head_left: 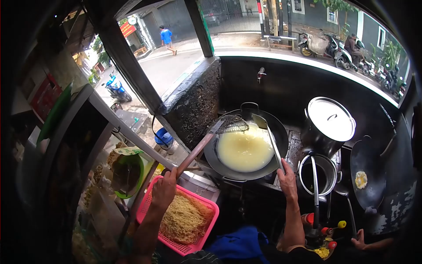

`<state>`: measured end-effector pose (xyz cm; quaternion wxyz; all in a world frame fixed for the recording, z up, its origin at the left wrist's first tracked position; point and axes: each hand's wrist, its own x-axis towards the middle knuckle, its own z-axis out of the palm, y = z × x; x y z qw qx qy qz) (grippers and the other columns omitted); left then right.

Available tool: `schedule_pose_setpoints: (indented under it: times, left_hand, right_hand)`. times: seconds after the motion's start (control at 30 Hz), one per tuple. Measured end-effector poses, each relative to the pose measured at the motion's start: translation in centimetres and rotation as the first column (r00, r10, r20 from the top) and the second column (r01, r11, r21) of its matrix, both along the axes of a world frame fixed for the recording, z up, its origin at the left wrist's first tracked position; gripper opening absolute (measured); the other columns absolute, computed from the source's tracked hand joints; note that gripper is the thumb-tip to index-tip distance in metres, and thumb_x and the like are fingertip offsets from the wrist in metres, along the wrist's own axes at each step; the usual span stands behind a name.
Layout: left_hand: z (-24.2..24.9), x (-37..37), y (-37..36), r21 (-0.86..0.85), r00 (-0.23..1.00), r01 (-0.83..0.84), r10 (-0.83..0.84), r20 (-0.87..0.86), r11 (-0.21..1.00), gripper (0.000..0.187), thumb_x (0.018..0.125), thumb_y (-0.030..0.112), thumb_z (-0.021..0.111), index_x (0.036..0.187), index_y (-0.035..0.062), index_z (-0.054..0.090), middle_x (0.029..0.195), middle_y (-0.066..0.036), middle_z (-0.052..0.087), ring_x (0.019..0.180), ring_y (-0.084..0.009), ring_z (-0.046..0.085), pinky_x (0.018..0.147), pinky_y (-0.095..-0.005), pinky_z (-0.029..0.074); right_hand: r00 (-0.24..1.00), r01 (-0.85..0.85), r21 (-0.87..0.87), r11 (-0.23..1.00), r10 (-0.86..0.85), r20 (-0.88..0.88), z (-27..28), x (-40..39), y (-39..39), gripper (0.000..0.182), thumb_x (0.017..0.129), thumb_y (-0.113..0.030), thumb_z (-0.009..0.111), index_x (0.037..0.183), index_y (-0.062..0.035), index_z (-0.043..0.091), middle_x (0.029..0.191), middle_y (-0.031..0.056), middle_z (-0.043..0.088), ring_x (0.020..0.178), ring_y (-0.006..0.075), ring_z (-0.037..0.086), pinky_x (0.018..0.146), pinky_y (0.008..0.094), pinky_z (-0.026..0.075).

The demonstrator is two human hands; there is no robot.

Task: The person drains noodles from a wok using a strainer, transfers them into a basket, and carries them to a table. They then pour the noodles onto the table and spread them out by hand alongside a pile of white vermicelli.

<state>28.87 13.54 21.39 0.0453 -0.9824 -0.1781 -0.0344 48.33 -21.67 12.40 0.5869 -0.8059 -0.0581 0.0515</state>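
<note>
left hand [165,187]: I see it gripping skimmer handle [198,149] over wok [246,147]
right hand [288,178]: clenched on ladle [270,138]
risk: hot liquid splashing if I jerk

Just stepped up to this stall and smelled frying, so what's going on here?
A person stands at a wok of pale liquid. The left hand holds a wire skimmer by its wooden handle over the wok; the right hand holds a ladle dipped at its far edge. A pink basket of noodles sits below. An egg lies in a second wok.

Blackened metal wok [281,132], shiny steel lid [330,118], pink plastic basket [206,226], wooden-handled skimmer [200,147]
</note>
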Motion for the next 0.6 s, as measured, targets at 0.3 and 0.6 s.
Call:
schedule_pose_setpoints:
  times: [0.3,0.6]
  left_hand:
    - [1.3,0.0,-0.3,0.245,0.999,0.049,-0.049,-0.004,0.968,0.036,0.086,0.007,0.052,0.122,0.0093,0.049,0.089,-0.010,0.058,0.068,-0.0283,0.065,0.058,-0.0368,0.054]
    - [1.6,-0.3,0.4,0.141,0.999,-0.027,0.021,0.045,0.990,0.038,0.086,0.009,0.054,0.124,0.0116,0.049,0.094,-0.011,0.060,0.079,-0.0329,0.065,0.066,-0.0427,0.053]
  right_hand:
    - [0.975,-0.076,-0.154,0.985,0.106,0.196,-1.1,0.8,-1.2,0.047,0.085,-0.016,0.054,0.130,-0.0031,0.049,0.112,0.0195,0.062,0.092,0.0233,0.062,0.084,0.0312,0.046]
    - [0.992,-0.105,-0.200,0.974,0.117,0.048,-0.5,1.2,-2.6,0.045,0.086,-0.013,0.051,0.130,-0.0036,0.049,0.108,0.0180,0.063,0.091,0.0226,0.062,0.084,0.0312,0.046]
